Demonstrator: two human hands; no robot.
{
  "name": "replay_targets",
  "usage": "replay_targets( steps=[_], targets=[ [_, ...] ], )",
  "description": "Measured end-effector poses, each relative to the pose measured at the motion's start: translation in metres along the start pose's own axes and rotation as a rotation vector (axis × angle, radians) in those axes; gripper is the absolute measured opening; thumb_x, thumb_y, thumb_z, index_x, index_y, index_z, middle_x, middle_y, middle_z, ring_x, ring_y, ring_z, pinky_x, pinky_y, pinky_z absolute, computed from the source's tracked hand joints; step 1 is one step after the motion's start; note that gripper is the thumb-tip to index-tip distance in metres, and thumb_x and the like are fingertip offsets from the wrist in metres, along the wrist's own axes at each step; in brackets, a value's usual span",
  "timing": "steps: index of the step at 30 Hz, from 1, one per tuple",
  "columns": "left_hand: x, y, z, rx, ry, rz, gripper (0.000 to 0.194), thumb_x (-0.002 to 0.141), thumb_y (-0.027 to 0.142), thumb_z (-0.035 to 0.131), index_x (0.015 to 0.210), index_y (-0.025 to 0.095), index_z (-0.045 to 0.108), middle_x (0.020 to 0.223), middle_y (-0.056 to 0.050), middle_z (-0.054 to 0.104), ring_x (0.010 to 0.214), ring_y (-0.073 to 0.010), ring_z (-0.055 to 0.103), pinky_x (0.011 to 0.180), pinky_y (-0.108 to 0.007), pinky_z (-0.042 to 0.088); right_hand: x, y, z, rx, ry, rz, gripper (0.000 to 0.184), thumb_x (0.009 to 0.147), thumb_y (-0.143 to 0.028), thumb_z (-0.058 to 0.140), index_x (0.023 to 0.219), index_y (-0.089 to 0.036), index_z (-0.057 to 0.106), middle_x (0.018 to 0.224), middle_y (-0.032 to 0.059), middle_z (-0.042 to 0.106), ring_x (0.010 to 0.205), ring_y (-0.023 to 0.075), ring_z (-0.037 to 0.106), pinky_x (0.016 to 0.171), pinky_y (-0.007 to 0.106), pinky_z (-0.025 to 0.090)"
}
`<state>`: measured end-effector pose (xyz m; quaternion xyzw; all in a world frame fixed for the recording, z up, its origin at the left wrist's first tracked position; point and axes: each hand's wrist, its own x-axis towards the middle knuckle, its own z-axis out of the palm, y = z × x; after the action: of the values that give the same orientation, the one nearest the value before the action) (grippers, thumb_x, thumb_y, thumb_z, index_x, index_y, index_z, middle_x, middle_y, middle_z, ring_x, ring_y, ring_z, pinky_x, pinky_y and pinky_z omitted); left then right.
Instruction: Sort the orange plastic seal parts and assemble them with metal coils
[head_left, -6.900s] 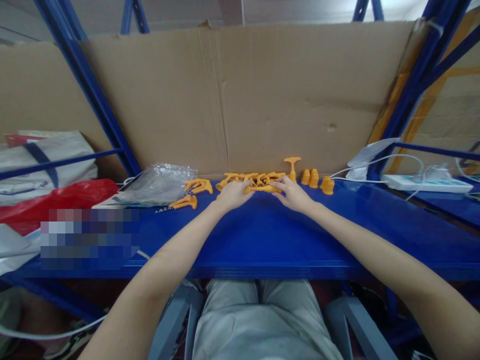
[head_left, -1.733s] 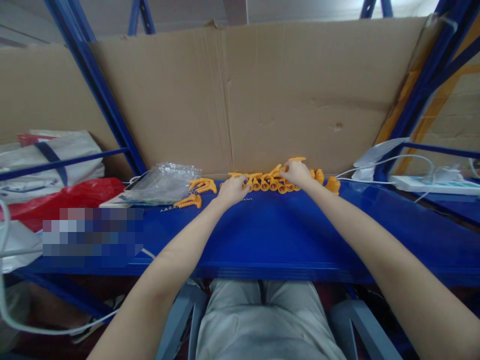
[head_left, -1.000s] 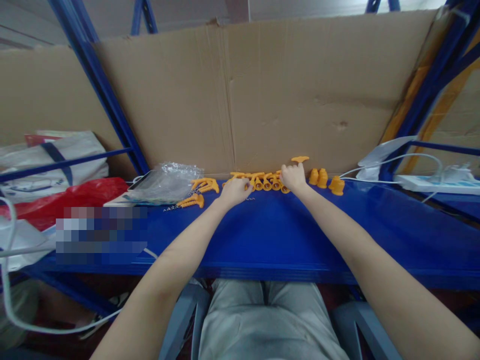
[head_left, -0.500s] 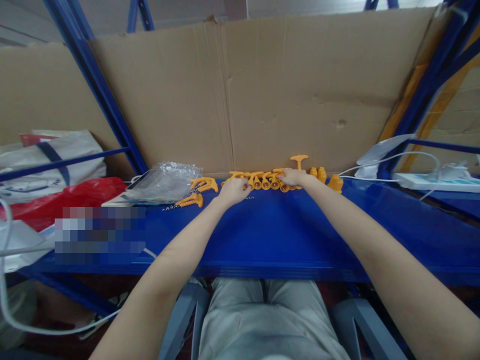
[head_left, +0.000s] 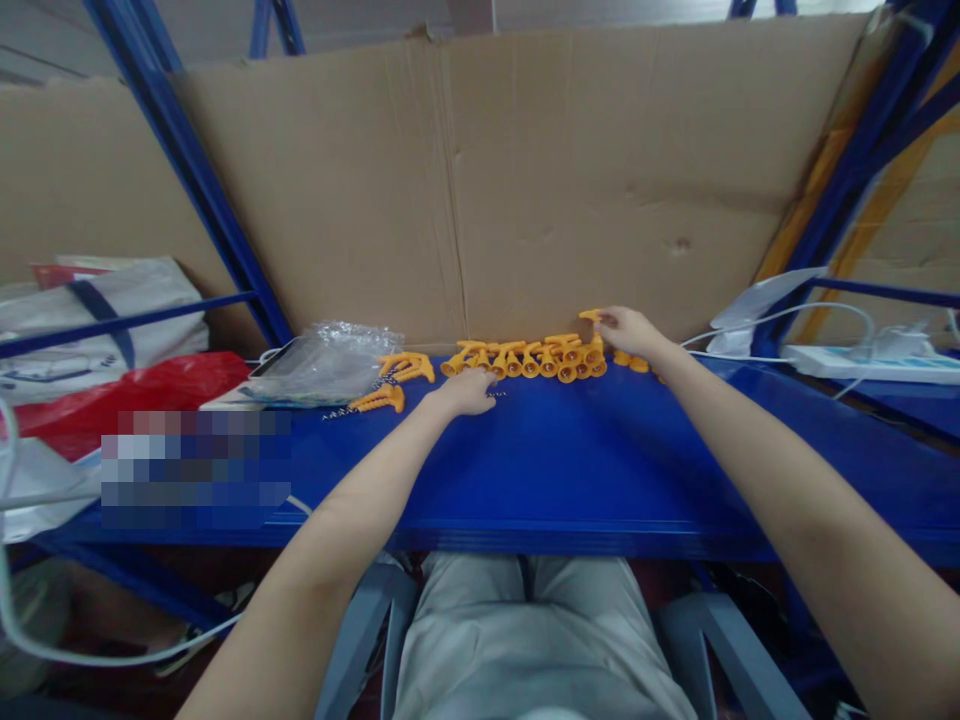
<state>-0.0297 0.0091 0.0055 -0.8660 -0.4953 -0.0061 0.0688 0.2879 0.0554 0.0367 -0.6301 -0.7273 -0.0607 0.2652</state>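
Observation:
Yellow plastic pieces [head_left: 529, 366] with funnel-shaped mouths and crossbar handles lie in a packed row along the back of the blue shelf, mouths toward me. At the row's right end stands a T-topped yellow piece [head_left: 590, 315]. My right hand [head_left: 631, 328] pinches its crossbar from the right. My left hand [head_left: 469, 392] rests low in front of the row's left part, thumb and finger apart. Beside its fingertips lies a short black-and-white twisted strand [head_left: 498, 394]. Yellow caps [head_left: 630, 361] stand partly hidden behind my right wrist.
Yellow ridged pieces [head_left: 381, 399] with twisted strands lie at left, near a clear plastic bag [head_left: 337, 350]. A red bag [head_left: 150, 390] sits farther left. Cardboard [head_left: 525, 190] walls the back. A power strip [head_left: 870, 366] and white cables lie at right.
My right hand has left the row's right part and risen to the upright piece's crossbar. My left hand has drawn slightly toward me, off the funnel-mouthed pieces.

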Motion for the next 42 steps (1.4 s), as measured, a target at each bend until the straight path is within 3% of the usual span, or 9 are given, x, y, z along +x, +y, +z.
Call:
replay_targets(
  steps=[3,9,14,19,25,28,31,36,42],
  targets=[
    [0.000,0.000,0.002,0.006,-0.061,-0.029,0.041,0.087,0.015,0.048,0.126,0.016,0.063,0.133,-0.012,0.065,0.123,-0.0244,0.060,0.100,-0.032,0.049,-0.020,0.021,-0.005,-0.003,0.090,0.121,0.044,0.093,-0.033,0.045,0.129,-0.016,0.064,0.126,0.0158,0.068,0.116,0.0276,0.064,0.098,0.041,0.051],
    [0.005,-0.002,0.005,-0.022,0.020,-0.038,0.043,0.085,0.006,0.044,0.119,0.018,0.067,0.124,-0.009,0.070,0.117,-0.0220,0.064,0.099,-0.030,0.050,-0.045,0.057,-0.010,-0.235,0.145,0.292,0.047,0.085,-0.031,0.050,0.127,-0.014,0.065,0.128,0.0192,0.064,0.119,0.0344,0.060,0.094,0.047,0.049],
    [0.009,-0.007,0.011,-0.070,0.112,-0.060,0.050,0.080,0.002,0.045,0.121,0.018,0.068,0.126,-0.009,0.070,0.117,-0.0216,0.064,0.101,-0.031,0.050,-0.049,0.070,-0.019,-0.320,-0.064,0.441,0.048,0.082,-0.028,0.055,0.126,-0.010,0.066,0.121,0.0222,0.068,0.111,0.0334,0.065,0.086,0.040,0.051],
    [0.002,-0.012,-0.003,-0.059,0.119,-0.113,0.046,0.084,0.008,0.043,0.120,0.020,0.068,0.126,-0.008,0.069,0.118,-0.0212,0.064,0.100,-0.029,0.049,-0.048,0.075,-0.022,-0.341,-0.241,0.408,0.034,0.079,-0.030,0.063,0.104,-0.012,0.076,0.094,0.0197,0.075,0.092,0.0297,0.071,0.073,0.033,0.052],
    [-0.009,-0.014,-0.023,0.020,-0.050,-0.153,0.025,0.080,0.019,0.052,0.093,0.020,0.073,0.100,-0.008,0.076,0.097,-0.0242,0.070,0.082,-0.028,0.052,-0.049,0.058,-0.027,-0.273,-0.364,0.361,0.021,0.080,-0.030,0.067,0.087,-0.013,0.077,0.064,0.0107,0.071,0.056,0.0228,0.068,0.055,0.030,0.052],
    [-0.010,-0.015,-0.023,0.008,-0.163,-0.155,0.018,0.076,0.026,0.058,0.081,0.017,0.073,0.083,-0.011,0.074,0.086,-0.0258,0.071,0.078,-0.029,0.053,-0.051,0.043,-0.029,-0.267,-0.421,0.354,0.019,0.083,-0.025,0.065,0.089,-0.011,0.076,0.066,0.0113,0.072,0.056,0.0223,0.068,0.054,0.029,0.052],
    [-0.008,-0.014,-0.020,0.011,-0.198,-0.149,0.020,0.077,0.029,0.059,0.071,0.015,0.073,0.072,-0.013,0.071,0.081,-0.0272,0.071,0.077,-0.031,0.053,-0.053,0.031,-0.027,-0.252,-0.431,0.260,0.019,0.084,-0.024,0.065,0.095,-0.011,0.074,0.074,0.0112,0.074,0.063,0.0215,0.071,0.060,0.028,0.054],
    [-0.005,-0.004,-0.012,0.008,-0.114,-0.124,0.021,0.083,0.028,0.056,0.073,0.017,0.072,0.083,-0.011,0.074,0.087,-0.0255,0.070,0.080,-0.030,0.052,-0.056,0.014,-0.011,-0.151,-0.435,0.170,0.024,0.082,-0.030,0.071,0.097,-0.011,0.071,0.083,0.0131,0.075,0.074,0.0251,0.072,0.072,0.034,0.056],
    [-0.006,0.012,-0.012,0.022,0.095,-0.085,0.030,0.093,0.035,0.052,0.106,0.016,0.070,0.120,-0.015,0.068,0.112,-0.0275,0.064,0.093,-0.034,0.050,-0.062,-0.010,0.008,0.047,-0.462,0.105,0.018,0.086,-0.033,0.068,0.095,-0.017,0.070,0.089,0.0105,0.075,0.079,0.0259,0.071,0.071,0.036,0.054]
  ],
)
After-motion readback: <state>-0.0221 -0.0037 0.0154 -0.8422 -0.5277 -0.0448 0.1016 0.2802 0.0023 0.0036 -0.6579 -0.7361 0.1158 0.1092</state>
